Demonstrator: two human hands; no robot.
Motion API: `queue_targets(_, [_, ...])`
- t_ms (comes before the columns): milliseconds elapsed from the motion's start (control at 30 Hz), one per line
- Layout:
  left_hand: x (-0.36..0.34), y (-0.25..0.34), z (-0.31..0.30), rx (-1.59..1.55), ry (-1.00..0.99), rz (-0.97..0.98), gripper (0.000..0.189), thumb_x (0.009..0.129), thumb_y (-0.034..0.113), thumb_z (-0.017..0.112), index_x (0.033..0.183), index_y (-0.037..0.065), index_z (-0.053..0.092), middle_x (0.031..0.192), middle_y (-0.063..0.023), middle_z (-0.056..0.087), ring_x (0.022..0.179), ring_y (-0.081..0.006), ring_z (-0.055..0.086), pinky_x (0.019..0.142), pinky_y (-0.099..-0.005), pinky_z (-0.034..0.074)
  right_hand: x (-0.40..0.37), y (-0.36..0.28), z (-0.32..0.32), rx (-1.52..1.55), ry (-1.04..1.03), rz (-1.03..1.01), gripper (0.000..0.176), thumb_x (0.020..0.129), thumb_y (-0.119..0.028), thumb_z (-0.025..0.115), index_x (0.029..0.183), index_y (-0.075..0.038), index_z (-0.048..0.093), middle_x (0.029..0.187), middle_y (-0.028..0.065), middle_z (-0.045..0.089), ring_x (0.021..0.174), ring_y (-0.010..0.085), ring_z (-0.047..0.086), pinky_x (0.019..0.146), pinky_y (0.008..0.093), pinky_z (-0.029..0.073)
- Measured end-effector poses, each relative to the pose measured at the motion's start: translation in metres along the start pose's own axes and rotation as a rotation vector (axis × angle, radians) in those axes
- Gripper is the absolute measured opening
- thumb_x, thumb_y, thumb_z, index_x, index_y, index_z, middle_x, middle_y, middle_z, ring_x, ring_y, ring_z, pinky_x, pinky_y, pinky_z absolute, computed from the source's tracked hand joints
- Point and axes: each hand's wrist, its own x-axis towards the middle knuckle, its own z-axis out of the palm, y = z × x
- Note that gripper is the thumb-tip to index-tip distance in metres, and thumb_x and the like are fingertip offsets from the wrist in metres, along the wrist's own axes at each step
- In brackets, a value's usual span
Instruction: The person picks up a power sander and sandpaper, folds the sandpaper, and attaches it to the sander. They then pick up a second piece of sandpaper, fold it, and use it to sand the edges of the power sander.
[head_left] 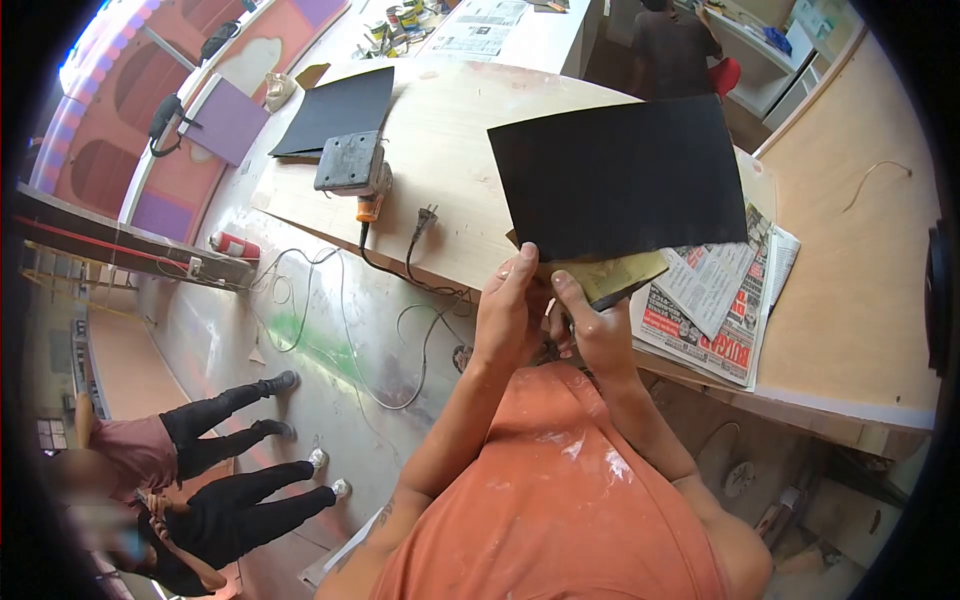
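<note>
A black sheet that looks like sandpaper (pixel 620 180) lies tilted over the wooden tabletop. My left hand (pixel 512 300) is closed, its thumb pressing near the sheet's lower left corner. My right hand (pixel 592 325) is closed on a worn yellowish piece of sandpaper (pixel 615 275), dark on its underside, just below the black sheet. Its thumb rests on the yellowish face. My hands are close together, and their lower fingers are partly hidden. To the left, an electric sander (pixel 352 165) lies on the tabletop with its plug (pixel 425 218) beside it.
More black sheets (pixel 335 110) lie behind the sander on the wooden table (pixel 440 130). Newspapers (pixel 705 310) are at the right. Cables (pixel 345 310) trail over the floor near a fire extinguisher (pixel 233 245). Two people stand at lower left; another person (pixel 675 50) is at the back.
</note>
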Motion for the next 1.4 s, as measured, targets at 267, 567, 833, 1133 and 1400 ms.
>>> queue_targets(267, [0.023,-0.022,-0.011,-0.001,0.240,0.171,0.040,0.104,0.031,0.044,0.113,-0.006,0.055,0.100,-0.0160,0.066,0.090,-0.0242,0.068,0.079,-0.0342,0.057,-0.021,0.002,-0.013,0.098,0.022,0.097,0.010,0.092,-0.009,0.062,0.098,-0.002,0.059,0.070,0.0039,0.059,0.045,0.0115,0.052,0.035,0.0245,0.038])
queue_targets(567, [0.062,0.026,-0.075,0.292,0.358,0.443,0.040,0.091,0.024,0.070,0.117,-0.001,0.055,0.105,-0.0097,0.060,0.092,-0.0208,0.065,0.079,-0.0380,0.059,0.016,-0.037,-0.132,-0.307,0.315,-0.060,0.050,0.096,-0.047,0.057,0.083,0.001,0.062,0.053,0.0046,0.054,0.041,0.0122,0.051,0.039,0.0256,0.040])
queue_targets(833, [0.039,0.101,-0.067,0.545,0.400,0.608,0.042,0.091,0.018,0.066,0.126,-0.001,0.053,0.114,-0.0113,0.061,0.101,-0.0192,0.063,0.078,-0.0312,0.057,-0.004,-0.061,-0.132,-0.998,0.138,0.156,0.047,0.094,-0.042,0.058,0.084,0.003,0.065,0.060,0.0096,0.061,0.053,0.0141,0.059,0.051,0.0296,0.046])
queue_targets(1133, [0.025,0.157,-0.032,0.265,0.266,0.661,0.030,0.087,0.007,0.060,0.115,-0.006,0.057,0.102,-0.0102,0.062,0.088,-0.0157,0.064,0.078,-0.0294,0.056,0.038,-0.050,-0.048,-0.872,-0.087,-0.916,0.056,0.078,-0.006,0.075,0.129,-0.021,0.058,0.138,0.0117,0.048,0.121,0.0315,0.051,0.094,0.0405,0.050])
queue_targets(1400, [0.048,0.074,-0.058,0.258,0.183,0.357,0.038,0.089,0.011,0.057,0.122,-0.004,0.049,0.109,-0.0144,0.060,0.095,-0.0212,0.065,0.077,-0.0321,0.060,0.049,-0.067,-0.068,-0.931,-0.566,-1.160,0.052,0.064,-0.030,0.082,0.114,-0.027,0.069,0.140,0.0051,0.050,0.128,0.0314,0.046,0.103,0.0426,0.045])
